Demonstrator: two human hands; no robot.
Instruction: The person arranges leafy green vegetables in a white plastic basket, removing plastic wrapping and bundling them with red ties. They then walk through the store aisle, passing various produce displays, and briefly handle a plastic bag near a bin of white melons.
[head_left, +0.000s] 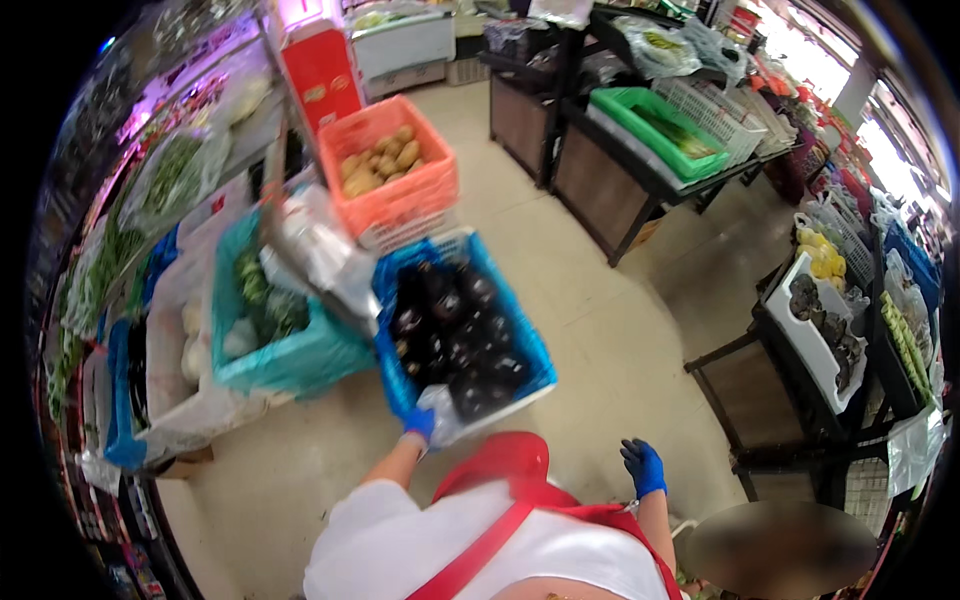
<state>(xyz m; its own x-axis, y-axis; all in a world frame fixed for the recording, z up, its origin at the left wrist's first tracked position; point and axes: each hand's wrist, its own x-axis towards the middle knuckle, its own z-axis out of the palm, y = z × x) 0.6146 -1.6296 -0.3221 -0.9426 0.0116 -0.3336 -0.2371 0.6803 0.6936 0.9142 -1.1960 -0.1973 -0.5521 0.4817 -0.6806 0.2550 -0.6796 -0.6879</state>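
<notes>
My left hand (420, 425), in a blue glove, is closed on a crumpled clear plastic bag (441, 415). It is at the near left corner of a white crate (501, 406) lined with blue plastic (541, 361). Dark, glossy eggplants (454, 337) fill this crate. My right hand (643, 469), also gloved in blue, hangs over the floor to the right, its fingers apart and nothing in them. A red apron (502, 469) covers part of my front, between the two hands.
Left of the eggplants are a teal-lined crate (300, 367) of green vegetables and shelves of bagged greens (176, 165). An orange crate (397, 184) of potatoes stands beyond. Display tables to the right hold a green tray (660, 135) and a white foam box (814, 337). A blurred patch covers the lower right.
</notes>
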